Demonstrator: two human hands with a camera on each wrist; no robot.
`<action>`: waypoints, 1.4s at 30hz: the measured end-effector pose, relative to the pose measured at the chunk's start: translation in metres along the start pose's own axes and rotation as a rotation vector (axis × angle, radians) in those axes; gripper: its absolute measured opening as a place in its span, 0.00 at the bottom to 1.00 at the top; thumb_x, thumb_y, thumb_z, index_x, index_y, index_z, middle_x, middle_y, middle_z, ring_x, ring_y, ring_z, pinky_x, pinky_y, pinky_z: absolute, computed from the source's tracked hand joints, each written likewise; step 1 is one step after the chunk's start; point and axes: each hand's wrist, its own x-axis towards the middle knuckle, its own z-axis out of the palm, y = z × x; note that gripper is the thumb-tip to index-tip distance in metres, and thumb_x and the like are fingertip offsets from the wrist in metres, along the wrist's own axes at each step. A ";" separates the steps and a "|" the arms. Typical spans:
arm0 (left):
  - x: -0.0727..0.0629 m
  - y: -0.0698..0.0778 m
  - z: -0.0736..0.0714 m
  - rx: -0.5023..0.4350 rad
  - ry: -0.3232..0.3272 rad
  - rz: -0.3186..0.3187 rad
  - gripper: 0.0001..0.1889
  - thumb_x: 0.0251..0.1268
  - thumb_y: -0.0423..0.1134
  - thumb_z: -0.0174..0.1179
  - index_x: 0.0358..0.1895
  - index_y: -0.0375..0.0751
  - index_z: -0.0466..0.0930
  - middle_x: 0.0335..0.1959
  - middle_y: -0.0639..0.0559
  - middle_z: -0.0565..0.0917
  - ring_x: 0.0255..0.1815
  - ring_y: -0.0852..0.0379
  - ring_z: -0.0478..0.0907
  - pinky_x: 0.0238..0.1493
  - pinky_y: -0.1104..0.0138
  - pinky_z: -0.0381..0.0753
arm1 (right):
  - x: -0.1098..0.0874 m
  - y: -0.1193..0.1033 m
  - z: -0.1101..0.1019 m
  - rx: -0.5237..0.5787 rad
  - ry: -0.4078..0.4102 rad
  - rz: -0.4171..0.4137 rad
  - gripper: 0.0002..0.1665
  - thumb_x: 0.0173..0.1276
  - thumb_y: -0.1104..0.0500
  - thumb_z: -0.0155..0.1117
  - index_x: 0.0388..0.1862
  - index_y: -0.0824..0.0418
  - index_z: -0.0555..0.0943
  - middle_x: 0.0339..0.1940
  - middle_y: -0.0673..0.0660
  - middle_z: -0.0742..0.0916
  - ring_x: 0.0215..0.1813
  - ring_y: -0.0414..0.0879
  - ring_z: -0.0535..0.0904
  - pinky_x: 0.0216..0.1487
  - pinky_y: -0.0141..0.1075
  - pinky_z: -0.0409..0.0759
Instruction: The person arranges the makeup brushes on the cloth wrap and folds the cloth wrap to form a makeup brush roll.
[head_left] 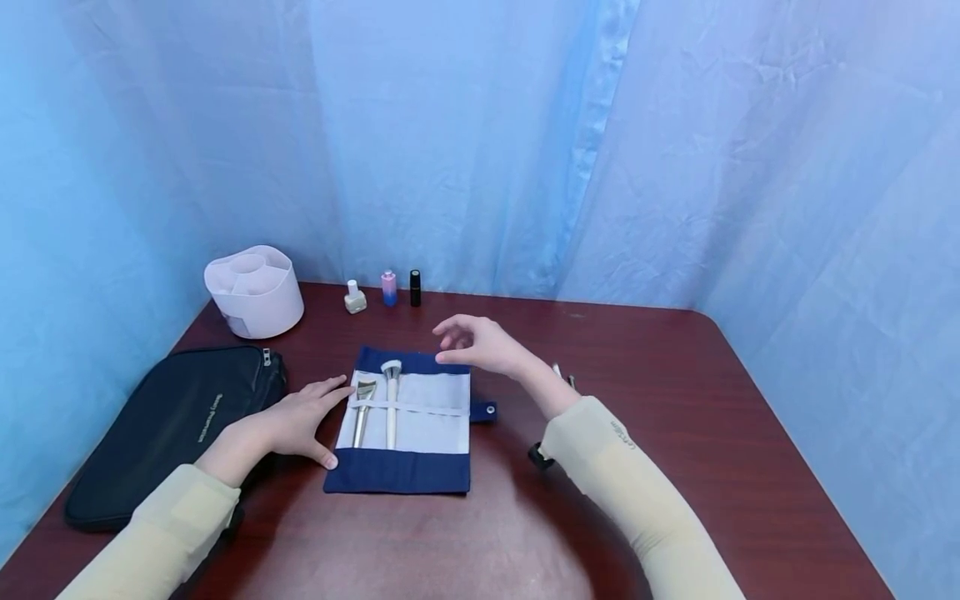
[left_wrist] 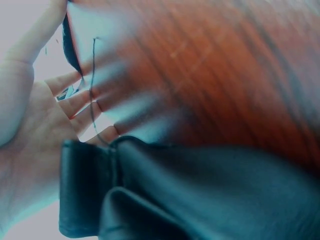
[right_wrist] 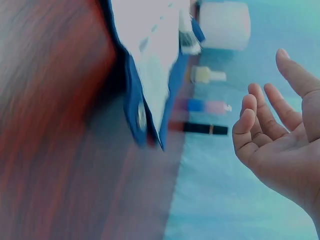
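Note:
A navy and white fabric brush roll [head_left: 438, 473] lies unfolded on the table. Its elastic band spans a flat-headed makeup brush [head_left: 360, 425] and a white-handled makeup brush [head_left: 392, 417], side by side in the left half. My left hand [head_left: 288, 425] rests with fingers spread at the roll's left edge, thumb by the lower corner. Over the upper right part of the roll hovers my right hand [head_left: 483, 343], fingers loosely bent around nothing. In the right wrist view, the right hand [right_wrist: 280, 135] shows an empty palm. A snap tab [head_left: 483, 412] sticks out on the roll's right side.
Left of the roll lies a black zippered case [head_left: 172, 425]. Behind it stands a white divided organizer [head_left: 262, 308]. A nail polish bottle [head_left: 355, 298], a pink-and-blue bottle [head_left: 388, 288] and a black tube [head_left: 416, 288] line the back edge. Thin tips [head_left: 572, 382] show past my right forearm.

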 end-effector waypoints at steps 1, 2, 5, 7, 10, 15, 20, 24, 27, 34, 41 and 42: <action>0.000 0.000 0.000 0.000 0.001 0.000 0.58 0.37 0.62 0.73 0.72 0.38 0.55 0.74 0.35 0.52 0.71 0.33 0.51 0.63 0.36 0.57 | -0.004 0.001 -0.005 -0.010 0.014 -0.009 0.25 0.59 0.47 0.70 0.55 0.49 0.77 0.40 0.47 0.83 0.42 0.42 0.78 0.43 0.35 0.79; 0.000 0.000 0.000 0.000 0.002 -0.001 0.58 0.37 0.62 0.73 0.72 0.38 0.55 0.74 0.35 0.52 0.71 0.33 0.51 0.63 0.36 0.56 | -0.009 0.002 -0.010 -0.020 0.028 -0.017 0.25 0.59 0.47 0.70 0.55 0.48 0.77 0.41 0.47 0.83 0.42 0.42 0.78 0.42 0.35 0.79; 0.001 -0.001 0.000 0.001 0.002 -0.001 0.58 0.37 0.62 0.72 0.72 0.38 0.55 0.74 0.35 0.52 0.71 0.33 0.51 0.63 0.36 0.57 | -0.022 0.009 -0.021 -0.056 0.059 -0.034 0.25 0.58 0.46 0.70 0.54 0.46 0.77 0.41 0.49 0.84 0.41 0.42 0.78 0.42 0.37 0.79; 0.001 -0.001 0.000 0.001 0.003 0.001 0.58 0.37 0.62 0.72 0.72 0.38 0.55 0.74 0.35 0.52 0.71 0.33 0.51 0.63 0.36 0.57 | -0.030 0.015 -0.026 -0.096 0.067 -0.045 0.24 0.58 0.46 0.70 0.54 0.46 0.77 0.42 0.49 0.84 0.41 0.42 0.78 0.43 0.37 0.79; 0.000 -0.001 -0.001 0.000 0.002 0.002 0.58 0.37 0.62 0.72 0.72 0.38 0.54 0.74 0.35 0.52 0.71 0.33 0.51 0.62 0.36 0.57 | -0.044 0.025 -0.030 -0.161 0.062 -0.062 0.24 0.59 0.47 0.70 0.54 0.47 0.77 0.45 0.53 0.84 0.43 0.43 0.78 0.45 0.37 0.79; -0.001 0.000 -0.001 -0.010 0.002 -0.001 0.58 0.37 0.61 0.73 0.72 0.39 0.54 0.74 0.35 0.52 0.71 0.33 0.51 0.62 0.36 0.57 | -0.064 0.045 -0.032 -0.230 0.057 -0.077 0.24 0.59 0.49 0.70 0.54 0.50 0.78 0.46 0.56 0.84 0.45 0.48 0.79 0.44 0.38 0.79; -0.004 0.003 -0.002 -0.010 0.011 0.000 0.58 0.37 0.60 0.73 0.72 0.38 0.55 0.74 0.35 0.52 0.71 0.32 0.51 0.62 0.36 0.57 | -0.076 0.065 -0.033 -0.253 0.050 -0.085 0.26 0.58 0.51 0.71 0.55 0.57 0.78 0.47 0.57 0.84 0.44 0.49 0.79 0.44 0.43 0.79; -0.006 0.005 -0.003 -0.016 0.014 0.009 0.57 0.38 0.59 0.73 0.72 0.38 0.54 0.74 0.35 0.51 0.71 0.32 0.51 0.62 0.35 0.57 | -0.083 0.076 -0.037 -0.307 0.029 -0.069 0.24 0.59 0.55 0.71 0.54 0.59 0.79 0.45 0.58 0.84 0.43 0.50 0.78 0.45 0.47 0.79; -0.005 0.005 -0.003 -0.019 0.015 0.010 0.57 0.39 0.59 0.73 0.73 0.38 0.54 0.74 0.35 0.51 0.71 0.32 0.51 0.62 0.35 0.57 | -0.087 0.082 -0.042 -0.358 0.018 -0.053 0.22 0.59 0.57 0.71 0.52 0.59 0.80 0.41 0.57 0.84 0.41 0.50 0.78 0.42 0.43 0.79; -0.005 0.006 -0.003 -0.028 0.014 0.008 0.57 0.38 0.59 0.73 0.72 0.38 0.54 0.74 0.35 0.51 0.71 0.32 0.51 0.62 0.35 0.56 | -0.091 0.095 -0.045 -0.404 0.023 -0.044 0.19 0.56 0.60 0.72 0.47 0.60 0.81 0.36 0.52 0.84 0.39 0.45 0.80 0.42 0.39 0.80; -0.004 0.006 0.000 -0.031 0.013 0.001 0.57 0.38 0.59 0.73 0.72 0.38 0.55 0.74 0.35 0.52 0.70 0.32 0.51 0.62 0.35 0.56 | -0.089 0.099 -0.038 -0.419 0.026 -0.046 0.17 0.56 0.61 0.73 0.44 0.60 0.81 0.36 0.52 0.84 0.37 0.44 0.80 0.40 0.36 0.81; -0.004 0.005 0.000 -0.032 0.012 0.000 0.57 0.38 0.60 0.73 0.72 0.38 0.54 0.74 0.35 0.51 0.71 0.32 0.51 0.62 0.35 0.56 | -0.089 0.100 -0.037 -0.426 0.025 -0.047 0.16 0.55 0.61 0.73 0.44 0.60 0.81 0.36 0.51 0.84 0.37 0.44 0.80 0.40 0.35 0.80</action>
